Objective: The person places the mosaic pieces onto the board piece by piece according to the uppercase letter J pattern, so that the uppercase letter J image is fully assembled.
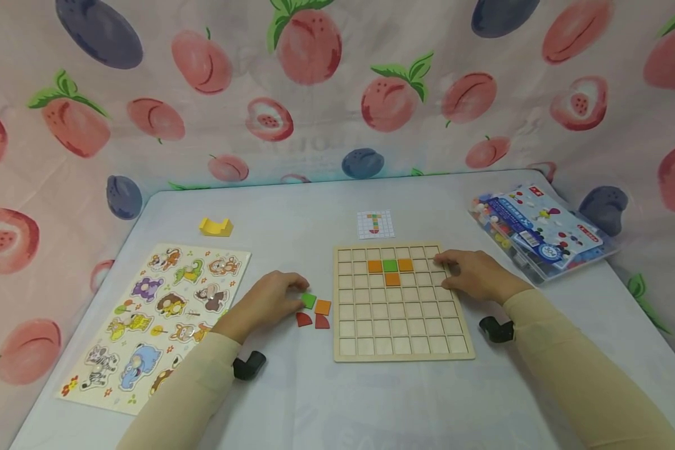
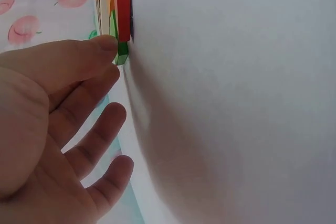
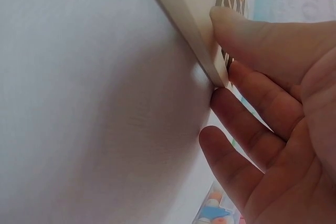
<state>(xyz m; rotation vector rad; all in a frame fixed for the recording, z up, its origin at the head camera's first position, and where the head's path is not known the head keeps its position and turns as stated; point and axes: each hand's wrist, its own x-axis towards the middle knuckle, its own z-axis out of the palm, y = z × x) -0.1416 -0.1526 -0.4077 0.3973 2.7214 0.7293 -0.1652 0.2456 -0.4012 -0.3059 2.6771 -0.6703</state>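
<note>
In the head view my left hand [image 1: 267, 303] is at a small group of flat tiles, thumb and index finger pinching the edge of a green square tile [image 1: 308, 301]. Beside that tile lie an orange square tile [image 1: 323, 307] and two red curved-edge tiles [image 1: 304, 320]. My right hand [image 1: 478, 274] rests at the right rim of a wooden grid board [image 1: 404, 359], thumb and fingertips touching it. On the board sit a green square [image 1: 390, 266] between two orange squares [image 1: 375, 267], with another orange square [image 1: 392, 279] directly below the green one.
Behind the board lies a small pattern card [image 1: 375, 224] printed with a coloured T-like figure. A clear box of beads [image 1: 545, 231] stands at the back right. To the left are an animal puzzle board [image 1: 169, 306] and a yellow curved block [image 1: 216, 227].
</note>
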